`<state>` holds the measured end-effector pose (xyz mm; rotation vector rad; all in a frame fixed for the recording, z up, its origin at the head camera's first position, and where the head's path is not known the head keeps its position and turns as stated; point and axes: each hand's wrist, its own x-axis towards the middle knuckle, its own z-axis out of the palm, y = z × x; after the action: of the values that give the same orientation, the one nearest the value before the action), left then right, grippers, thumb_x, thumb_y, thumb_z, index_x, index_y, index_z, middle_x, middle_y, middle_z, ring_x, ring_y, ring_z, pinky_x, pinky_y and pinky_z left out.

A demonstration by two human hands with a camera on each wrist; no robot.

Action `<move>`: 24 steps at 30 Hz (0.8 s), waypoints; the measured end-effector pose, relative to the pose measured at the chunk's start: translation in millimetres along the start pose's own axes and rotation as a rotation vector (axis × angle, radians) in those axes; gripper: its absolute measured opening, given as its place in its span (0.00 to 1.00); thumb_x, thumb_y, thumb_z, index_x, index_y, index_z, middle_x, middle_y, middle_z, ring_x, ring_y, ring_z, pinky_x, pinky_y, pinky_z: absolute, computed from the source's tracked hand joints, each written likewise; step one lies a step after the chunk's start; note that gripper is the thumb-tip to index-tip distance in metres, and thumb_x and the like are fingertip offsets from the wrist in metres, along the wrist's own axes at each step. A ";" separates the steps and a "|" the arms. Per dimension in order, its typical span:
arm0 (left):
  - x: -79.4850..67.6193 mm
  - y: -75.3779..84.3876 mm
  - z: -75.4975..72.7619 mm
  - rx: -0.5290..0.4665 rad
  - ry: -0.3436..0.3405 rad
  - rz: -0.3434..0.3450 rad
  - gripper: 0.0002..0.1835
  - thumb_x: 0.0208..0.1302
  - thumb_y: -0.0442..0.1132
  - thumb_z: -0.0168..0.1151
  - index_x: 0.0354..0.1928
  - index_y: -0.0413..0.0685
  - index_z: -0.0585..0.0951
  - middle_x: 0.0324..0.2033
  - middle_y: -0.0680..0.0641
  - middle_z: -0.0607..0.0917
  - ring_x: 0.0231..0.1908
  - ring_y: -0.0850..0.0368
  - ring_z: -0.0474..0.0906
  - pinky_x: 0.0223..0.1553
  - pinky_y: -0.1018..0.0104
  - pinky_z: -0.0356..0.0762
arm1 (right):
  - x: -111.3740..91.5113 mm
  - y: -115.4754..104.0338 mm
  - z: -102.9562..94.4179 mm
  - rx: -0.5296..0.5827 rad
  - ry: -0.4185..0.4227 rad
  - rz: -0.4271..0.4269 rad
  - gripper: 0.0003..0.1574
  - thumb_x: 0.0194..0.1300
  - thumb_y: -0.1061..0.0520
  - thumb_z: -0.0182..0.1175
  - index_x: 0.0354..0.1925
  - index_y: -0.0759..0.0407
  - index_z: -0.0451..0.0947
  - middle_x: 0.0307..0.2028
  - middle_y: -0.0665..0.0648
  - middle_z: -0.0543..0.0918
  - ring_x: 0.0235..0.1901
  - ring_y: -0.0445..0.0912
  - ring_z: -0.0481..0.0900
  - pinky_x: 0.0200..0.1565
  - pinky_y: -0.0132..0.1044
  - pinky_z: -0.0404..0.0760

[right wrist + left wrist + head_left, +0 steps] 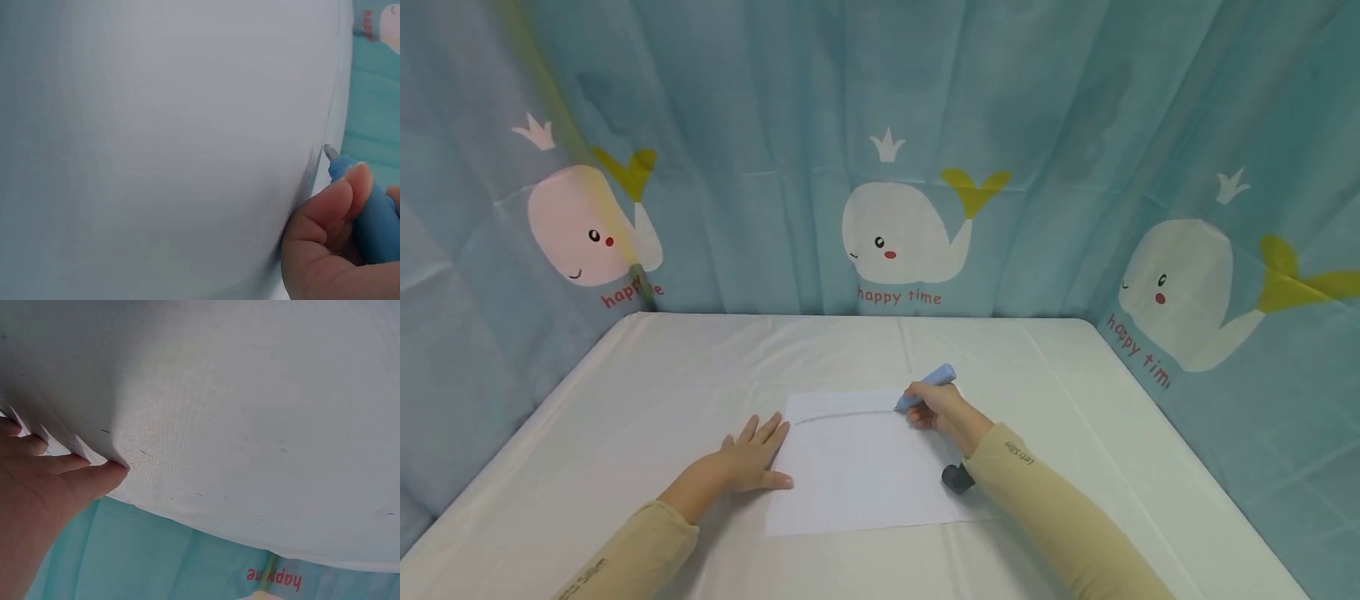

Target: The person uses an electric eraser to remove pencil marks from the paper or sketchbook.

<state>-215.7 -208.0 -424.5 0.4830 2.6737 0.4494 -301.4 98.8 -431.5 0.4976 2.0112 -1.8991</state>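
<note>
Marker (942, 374), light blue, slanting right of centre in head view, pinched by right hand (943, 408); tip at right end of thin curved line (842, 415) across upper part of white paper (857, 483). Paper at lower centre of frame, on white-covered table (700, 358). Left hand (752, 460), fingers straight and spread, rests at paper's left edge, thumb over paper. Dark object (957, 478) beside right sleeve (1045, 508), lower right of centre. Whale-print curtain (752, 167) fills upper frame.
</note>
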 end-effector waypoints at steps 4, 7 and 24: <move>-0.1 0.3 0.1 0.000 0.000 -0.003 0.53 0.59 0.59 0.65 0.72 0.29 0.53 0.72 0.28 0.47 0.69 0.24 0.35 0.60 0.23 0.40 | -1.8 0.1 1.5 -0.025 -0.017 -0.008 0.09 0.60 0.63 0.60 0.37 0.70 0.75 0.17 0.55 0.76 0.14 0.41 0.74 0.21 0.29 0.75; -0.4 0.1 -0.2 0.001 -0.002 -0.008 0.53 0.59 0.60 0.65 0.72 0.30 0.53 0.72 0.28 0.47 0.69 0.24 0.35 0.60 0.24 0.39 | -3.1 -0.3 2.5 -0.050 -0.053 0.001 0.09 0.61 0.63 0.60 0.38 0.70 0.76 0.17 0.56 0.77 0.15 0.41 0.74 0.22 0.29 0.76; -1.4 0.4 -0.3 -0.011 -0.014 -0.010 0.53 0.59 0.59 0.65 0.72 0.30 0.53 0.73 0.29 0.46 0.70 0.24 0.35 0.60 0.23 0.39 | -2.4 -2.1 0.0 -0.032 -0.061 0.011 0.13 0.62 0.62 0.60 0.42 0.72 0.75 0.18 0.56 0.77 0.15 0.41 0.74 0.21 0.29 0.76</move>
<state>-214.5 -208.3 -423.7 0.4672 2.6582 0.4558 -300.2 98.6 -428.6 0.4364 1.9928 -1.8503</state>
